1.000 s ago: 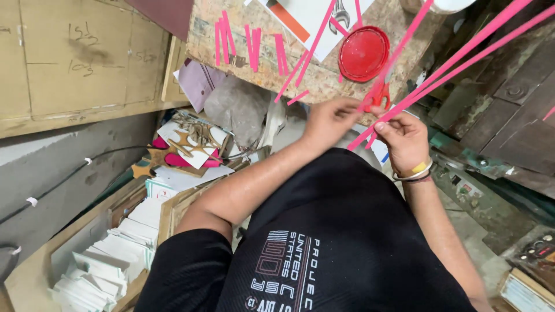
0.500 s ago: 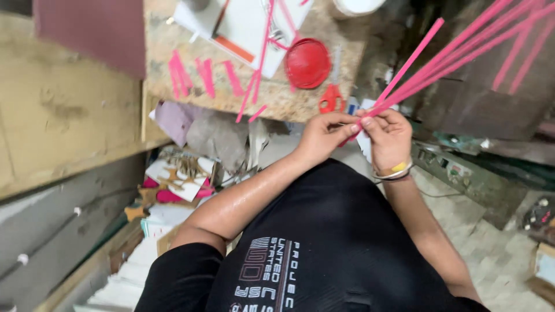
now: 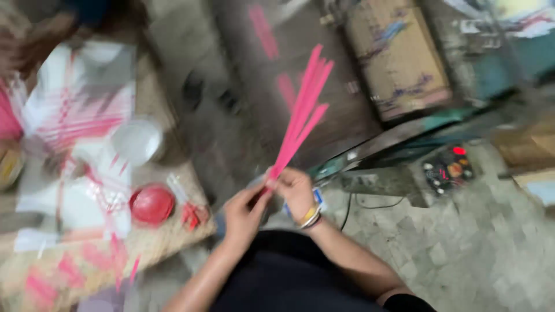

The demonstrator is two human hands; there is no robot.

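The head view is blurred, but the main things read well enough. Both hands meet in front of the dark shirt, at the lower end of a bundle of pink strips (image 3: 300,118). The left hand (image 3: 245,215) closes its fingers around the base of the strips from below. The right hand (image 3: 296,193), with bangles at the wrist, pinches the same base from the other side, thumb and fingers pressed together on it. The strips fan upward and to the right, their tips spread apart well above the hands and over the dark floor.

To the left stands a worktable (image 3: 167,240) of rough board. On it lie a red lid (image 3: 151,204), a small red object (image 3: 193,215) just beside the lid, a pale bowl (image 3: 137,140) further back, and white sheets (image 3: 81,115) with pink marks. More pink pieces lie on the near end of the board.

The step in hand looks like gathering and squaring the strips into one bunch. The next move would call for a firm pinch at the base with one hand, so the other can slide along and align the loose tips without letting any slip out.
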